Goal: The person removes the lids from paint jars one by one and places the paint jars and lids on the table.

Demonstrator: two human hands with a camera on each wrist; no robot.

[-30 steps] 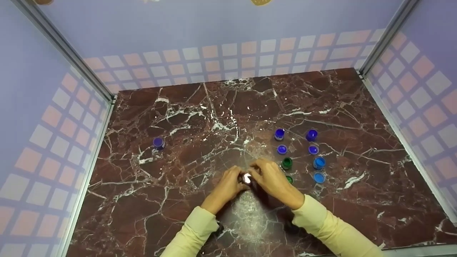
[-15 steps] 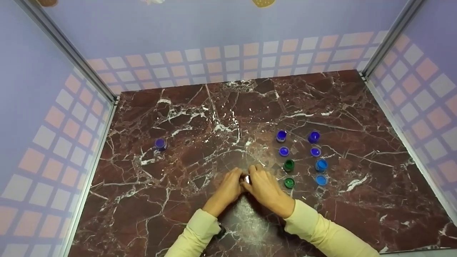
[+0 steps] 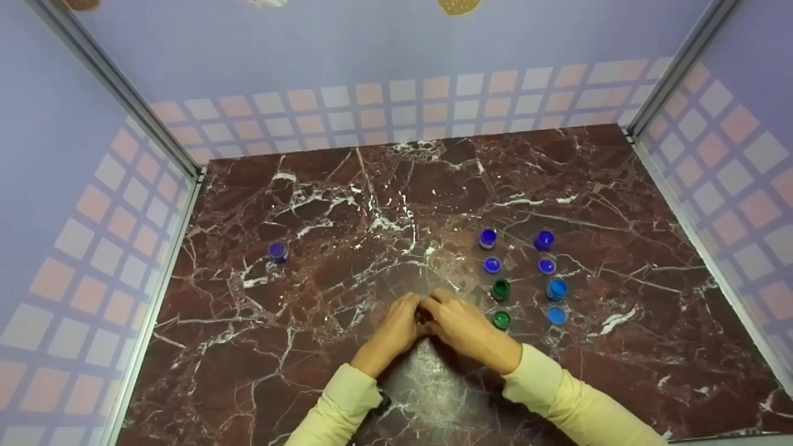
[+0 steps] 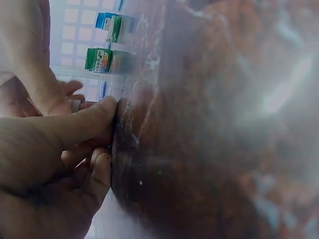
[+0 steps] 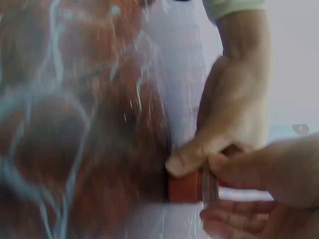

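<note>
In the head view my left hand (image 3: 396, 327) and right hand (image 3: 463, 327) meet at the table's middle, hiding most of what they hold. The right wrist view reveals a small orange-red paint jar (image 5: 184, 190) with a pale, clear-looking ring (image 5: 209, 186) at its top. Its body is gripped low, against the tabletop, by my left thumb and fingers. Around the top end, my right thumb and fingers pinch what appears to be the lid. From the left wrist, the fingers cover nearly all of the jar.
Right of the hands stand open paint jars, dark blue (image 3: 487, 239), violet-blue (image 3: 544, 241), green (image 3: 500, 290) and light blue (image 3: 557, 290). A lid lies in front of each, such as the green lid (image 3: 502, 319). A purple jar (image 3: 278, 251) stands at the left. Panels enclose the marble-patterned table (image 3: 322, 384).
The white top seen between the hands a second ago is now covered by my right hand, which has turned and closed in around it. The other jars stay put.
</note>
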